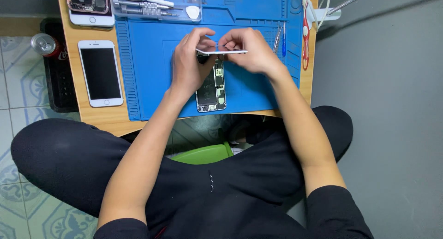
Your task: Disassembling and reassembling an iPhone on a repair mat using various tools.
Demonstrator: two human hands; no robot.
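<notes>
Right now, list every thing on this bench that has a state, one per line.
Opened phone: back half flat on the blue mat, insides exposed.
Screen panel: lifted, held edge-on above the phone.
Left hand: gripping the panel's left end.
Right hand: gripping its right end.
White phone: closed, screen dark, face up.
Second opened phone: insides showing.
Drink can: on its side.
</notes>
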